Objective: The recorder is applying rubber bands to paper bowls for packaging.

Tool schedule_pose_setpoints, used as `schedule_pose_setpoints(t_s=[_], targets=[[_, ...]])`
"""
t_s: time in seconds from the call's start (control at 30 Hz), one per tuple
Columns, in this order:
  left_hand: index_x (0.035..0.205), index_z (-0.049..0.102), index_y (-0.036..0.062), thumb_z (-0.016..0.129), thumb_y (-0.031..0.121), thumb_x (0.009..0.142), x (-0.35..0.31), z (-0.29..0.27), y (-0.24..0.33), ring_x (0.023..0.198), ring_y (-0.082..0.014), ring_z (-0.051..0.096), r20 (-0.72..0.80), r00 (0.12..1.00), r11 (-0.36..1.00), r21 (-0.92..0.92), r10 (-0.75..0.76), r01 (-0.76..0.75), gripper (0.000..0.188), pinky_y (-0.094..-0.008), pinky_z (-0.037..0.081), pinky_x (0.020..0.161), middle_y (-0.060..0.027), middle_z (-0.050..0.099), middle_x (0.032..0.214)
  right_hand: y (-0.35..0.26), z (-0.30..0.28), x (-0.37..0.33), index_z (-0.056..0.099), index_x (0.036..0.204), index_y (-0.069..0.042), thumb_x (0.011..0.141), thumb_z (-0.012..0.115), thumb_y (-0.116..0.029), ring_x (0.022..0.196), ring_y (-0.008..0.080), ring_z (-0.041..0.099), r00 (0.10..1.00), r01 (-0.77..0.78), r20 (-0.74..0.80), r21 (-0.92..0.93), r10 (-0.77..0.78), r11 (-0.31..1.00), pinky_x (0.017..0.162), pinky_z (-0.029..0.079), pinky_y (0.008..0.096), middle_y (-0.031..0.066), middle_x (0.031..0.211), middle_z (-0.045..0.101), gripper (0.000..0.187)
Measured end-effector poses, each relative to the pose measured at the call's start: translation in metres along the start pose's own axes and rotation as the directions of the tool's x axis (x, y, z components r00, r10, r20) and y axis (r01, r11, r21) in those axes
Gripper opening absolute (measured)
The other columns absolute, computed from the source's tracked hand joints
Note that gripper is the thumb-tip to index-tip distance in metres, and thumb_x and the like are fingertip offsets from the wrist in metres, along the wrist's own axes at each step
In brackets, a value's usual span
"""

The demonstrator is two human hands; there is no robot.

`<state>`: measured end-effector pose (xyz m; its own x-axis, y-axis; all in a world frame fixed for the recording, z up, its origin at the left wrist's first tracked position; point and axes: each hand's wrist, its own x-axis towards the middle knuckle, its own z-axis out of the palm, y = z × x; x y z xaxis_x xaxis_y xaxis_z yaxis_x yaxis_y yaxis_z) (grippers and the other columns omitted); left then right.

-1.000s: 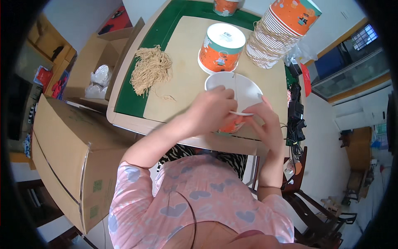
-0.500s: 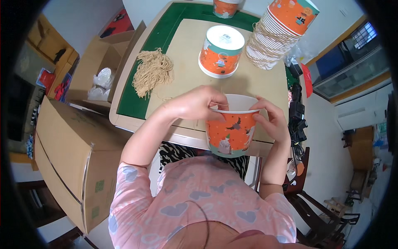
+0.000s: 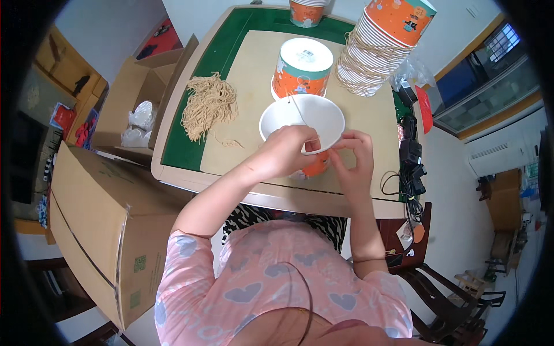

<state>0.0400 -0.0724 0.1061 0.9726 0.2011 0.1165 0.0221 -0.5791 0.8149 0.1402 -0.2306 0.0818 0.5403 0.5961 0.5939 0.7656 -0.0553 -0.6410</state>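
Observation:
A paper bucket (image 3: 276, 118), white inside and orange outside, is tilted over the table's near edge with its mouth up. A thin cord (image 3: 298, 109) runs from its far rim down inside toward my left hand. My left hand (image 3: 288, 151) is closed at the near rim, fingertips reaching inside; whether they also pinch the cord's end is hidden. Thumb and fingers of my right hand (image 3: 358, 158) pinch at the rim's near right, outside the bucket. Behind it, an upside-down bucket (image 3: 303, 66) with a white base stands on a short stack.
A heap of tan cords (image 3: 208, 106) lies on the left of the cardboard-topped table (image 3: 245, 75). At the back right leans a tall stack of buckets (image 3: 375, 52) with cord handles; another bucket (image 3: 306, 12) stands behind. Cartons (image 3: 109, 225) are at left, black adapters (image 3: 411, 150) at right.
The bucket has moved away from me and tipped, so its inside and the cord now show. My left hand has shifted along the near rim, and my right hand has drawn in closer to it.

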Motion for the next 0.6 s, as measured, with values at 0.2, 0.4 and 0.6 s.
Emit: schedule_pose_setpoints(t_s=[0.2,0.4,0.6], targets=[[0.088,0.063,0.0006,0.072,0.008,0.073,0.002,0.005,-0.008,0.070,-0.0190,0.057,0.074,0.997,0.998,0.052,0.032,-0.036,0.019,-0.0317,0.046,0.066,-0.0080,0.062,0.078,0.030,0.023,-0.030,0.059,0.089,-0.004,0.077,0.069,-0.002,0.095,0.0223,0.057,0.962,-0.242,-0.049,0.302,0.268,0.922,0.085,0.046,0.0324,0.0091,0.102,0.055,0.016],[0.090,0.065,0.0010,0.068,0.007,0.070,0.007,0.009,-0.018,0.089,-0.0307,0.064,0.126,0.991,0.996,0.085,-0.033,0.023,0.021,-0.0381,0.049,0.078,-0.0150,0.066,0.090,0.023,0.032,-0.037,0.055,0.094,-0.002,0.080,0.064,0.003,0.094,0.0165,0.056,0.945,-0.306,0.046,0.462,0.323,0.832,0.089,0.047,0.0302,0.0067,0.100,0.052,0.017],[0.091,0.065,0.0008,0.069,0.008,0.071,0.007,0.012,-0.020,0.088,-0.0303,0.064,0.142,0.989,0.992,0.122,-0.026,0.008,0.022,-0.0379,0.049,0.077,-0.0145,0.066,0.090,0.035,0.037,-0.043,0.054,0.092,-0.001,0.080,0.056,0.008,0.093,0.0165,0.056,0.922,-0.363,0.039,0.431,0.385,0.826,0.087,0.049,0.0301,0.0069,0.096,0.051,0.015]])
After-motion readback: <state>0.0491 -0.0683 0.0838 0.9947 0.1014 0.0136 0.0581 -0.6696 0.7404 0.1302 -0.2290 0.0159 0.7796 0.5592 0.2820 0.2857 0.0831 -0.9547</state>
